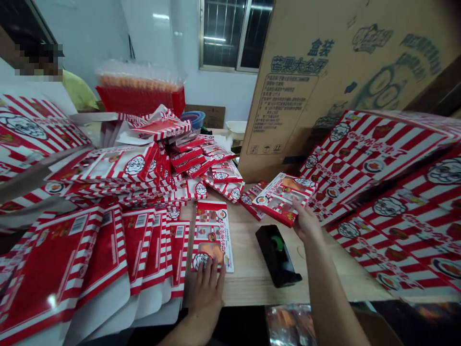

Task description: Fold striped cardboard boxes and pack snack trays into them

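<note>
My left hand (208, 290) lies flat with its fingers stretched over the lower end of a red-and-white snack box (212, 228) on the table. That box has windows with orange pieces showing. My right hand (308, 223) grips the near edge of another filled snack box (284, 197), tilted above the table. A further box (248, 202) lies partly under it. Between my hands stands a black tape dispenser (277, 254) with a green core. Left of my left hand, flat open-flapped cartons (140, 240) overlap in a row, red backs and barcodes up.
Piled snack boxes (133, 163) cover the back left. Stacked striped boxes (396, 206) wall off the right, before a big brown carton (288, 105). A clear bag of orange pieces (140, 81) stands behind. A person in yellow (77, 89) is at the far left.
</note>
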### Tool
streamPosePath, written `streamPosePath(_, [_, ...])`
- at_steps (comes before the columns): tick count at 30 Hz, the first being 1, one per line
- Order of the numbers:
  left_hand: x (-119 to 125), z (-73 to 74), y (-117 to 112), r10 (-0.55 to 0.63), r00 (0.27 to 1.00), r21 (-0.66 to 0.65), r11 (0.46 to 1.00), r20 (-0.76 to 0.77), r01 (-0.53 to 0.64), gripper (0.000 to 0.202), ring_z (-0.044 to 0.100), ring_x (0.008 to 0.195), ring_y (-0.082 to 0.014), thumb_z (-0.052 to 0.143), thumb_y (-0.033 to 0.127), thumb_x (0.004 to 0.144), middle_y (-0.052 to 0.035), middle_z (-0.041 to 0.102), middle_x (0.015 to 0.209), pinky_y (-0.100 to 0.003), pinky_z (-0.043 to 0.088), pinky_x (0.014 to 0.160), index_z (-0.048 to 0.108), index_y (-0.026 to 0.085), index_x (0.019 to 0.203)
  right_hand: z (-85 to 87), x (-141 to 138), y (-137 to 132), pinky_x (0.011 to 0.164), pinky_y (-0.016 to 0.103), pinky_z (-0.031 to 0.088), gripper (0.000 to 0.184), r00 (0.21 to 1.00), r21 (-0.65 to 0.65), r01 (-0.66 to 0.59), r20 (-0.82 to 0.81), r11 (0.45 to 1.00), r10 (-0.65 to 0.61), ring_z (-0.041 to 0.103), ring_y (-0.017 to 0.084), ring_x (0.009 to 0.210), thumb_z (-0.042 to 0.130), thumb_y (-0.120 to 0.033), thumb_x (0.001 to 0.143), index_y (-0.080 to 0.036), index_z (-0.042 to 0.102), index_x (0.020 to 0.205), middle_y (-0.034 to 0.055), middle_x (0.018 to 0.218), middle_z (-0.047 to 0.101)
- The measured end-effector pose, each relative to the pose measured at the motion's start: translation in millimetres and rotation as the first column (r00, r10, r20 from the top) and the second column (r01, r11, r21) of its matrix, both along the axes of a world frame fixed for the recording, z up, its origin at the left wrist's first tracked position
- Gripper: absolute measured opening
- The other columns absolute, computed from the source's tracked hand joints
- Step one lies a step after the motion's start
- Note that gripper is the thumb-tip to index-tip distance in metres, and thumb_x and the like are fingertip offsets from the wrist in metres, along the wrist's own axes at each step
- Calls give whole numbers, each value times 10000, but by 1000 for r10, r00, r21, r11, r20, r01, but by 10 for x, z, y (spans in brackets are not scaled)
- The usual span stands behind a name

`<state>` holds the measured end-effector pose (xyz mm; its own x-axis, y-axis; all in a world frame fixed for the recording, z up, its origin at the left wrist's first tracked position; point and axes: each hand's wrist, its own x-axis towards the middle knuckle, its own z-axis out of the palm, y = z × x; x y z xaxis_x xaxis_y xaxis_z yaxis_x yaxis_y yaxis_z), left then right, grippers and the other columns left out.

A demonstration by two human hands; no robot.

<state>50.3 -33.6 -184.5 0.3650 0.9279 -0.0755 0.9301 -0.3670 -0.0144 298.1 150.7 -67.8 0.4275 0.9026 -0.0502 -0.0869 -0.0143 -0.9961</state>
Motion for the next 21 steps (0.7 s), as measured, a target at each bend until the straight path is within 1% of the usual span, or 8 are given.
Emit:
streamPosePath(3, [-24,-29,-7,-11,999,32,999,-48,12,645,387,1310,-313,581,239,793,-155,420,1415,-506,372,1030,363,179,1398,87,165,54,588,365,541,437,977,31,-52,207,998,45,637,212,660,643,-562,557,-218,569,816,25,725,660])
streamPosePath(5, [-36,-58,-5,-11,998,73,997,-64,16,652,383,1315,-302,572,176,782,-147,420,1419,-497,358,1042,361,184,1398,247,363,77,650,403,525,423,920,37,-62,391,997,42,622,232,706,631,-527,559,-216,588,842,33,752,654])
streamPosePath(8, [-23,-118,-19,-26,999,153,988,-48,33,579,451,1269,-294,547,155,797,-144,482,1375,-474,390,1013,426,183,1362,555,606,188,864,501,426,240,730,5,-103,679,995,72,595,282,846,640,-318,558,-216,645,775,45,754,653])
streamPosePath(11, [42,-163,-63,-24,1000,229,973,-11,26,496,510,1212,-306,547,166,805,-151,552,1311,-473,428,952,511,176,1300,733,598,433,1032,588,151,138,471,-69,-183,869,981,149,517,337,1046,586,-151,556,-228,669,636,50,754,662])
streamPosePath(13, [96,-165,-96,-25,1000,260,965,9,22,457,526,1190,-311,548,177,809,-141,581,1281,-481,435,924,548,184,1266,701,458,640,1046,594,47,167,327,-124,-240,924,963,201,474,334,1116,556,-107,587,-232,667,595,48,791,674])
streamPosePath(16, [153,-152,-126,-30,999,309,951,11,25,405,555,1151,-308,541,203,827,-138,613,1239,-471,443,902,584,179,1229,466,172,927,1061,563,51,244,196,-203,-300,943,932,269,444,291,1185,516,-52,661,-228,686,660,57,972,682])
streamPosePath(19, [167,-165,-123,-33,999,334,942,28,22,389,572,1129,-302,541,283,851,-143,624,1221,-455,454,893,592,173,1221,171,-90,1101,1061,577,79,282,176,-249,-270,937,930,302,335,301,1300,517,-47,738,-179,686,922,117,1288,543])
streamPosePath(21, [158,-165,-115,-38,999,296,955,38,25,407,567,1137,-305,539,318,859,-153,615,1232,-459,461,896,579,169,1236,23,-228,1135,1042,595,172,287,204,-278,-231,923,932,326,342,318,1298,561,-145,803,-144,619,1085,143,1352,471])
